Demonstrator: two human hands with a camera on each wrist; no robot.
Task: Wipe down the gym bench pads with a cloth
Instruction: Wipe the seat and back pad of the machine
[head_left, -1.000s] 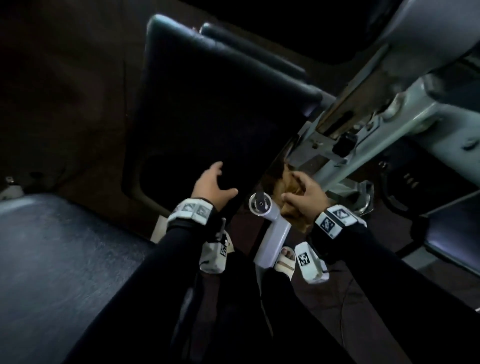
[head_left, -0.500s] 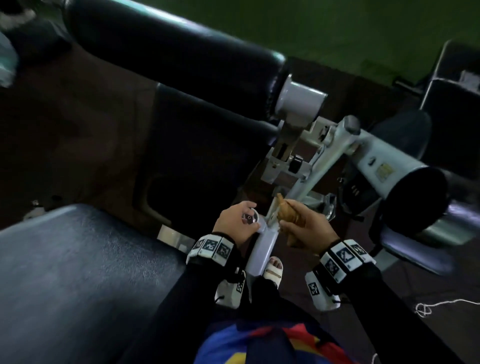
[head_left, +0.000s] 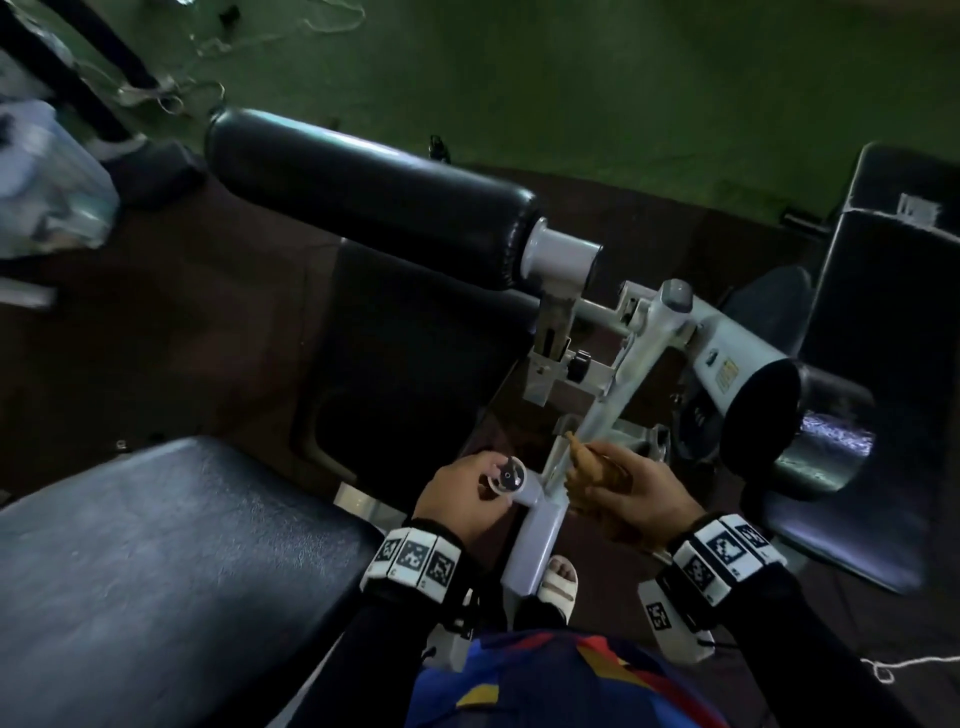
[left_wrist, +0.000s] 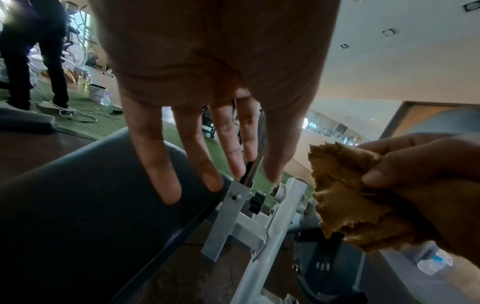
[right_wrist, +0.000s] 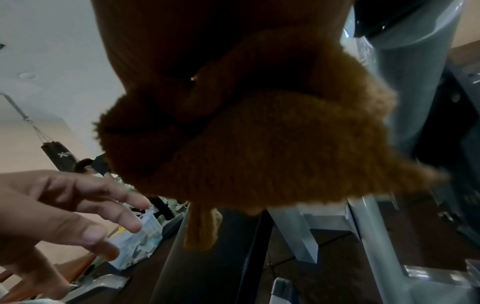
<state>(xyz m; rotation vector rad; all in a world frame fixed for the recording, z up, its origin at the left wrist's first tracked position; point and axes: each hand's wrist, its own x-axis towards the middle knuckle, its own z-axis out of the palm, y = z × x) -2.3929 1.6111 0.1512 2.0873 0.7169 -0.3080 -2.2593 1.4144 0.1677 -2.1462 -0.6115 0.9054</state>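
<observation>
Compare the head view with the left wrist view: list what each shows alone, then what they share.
Head view only: the long black cylindrical roller pad, the flat dark seat pad, both marker wristbands and a sandalled foot.
Left wrist view only: a standing person's dark-trousered legs, the white ceiling and straight left-hand fingers.
Both: the left hand, the right hand gripping the crumpled brown cloth, and the grey metal frame.
</observation>
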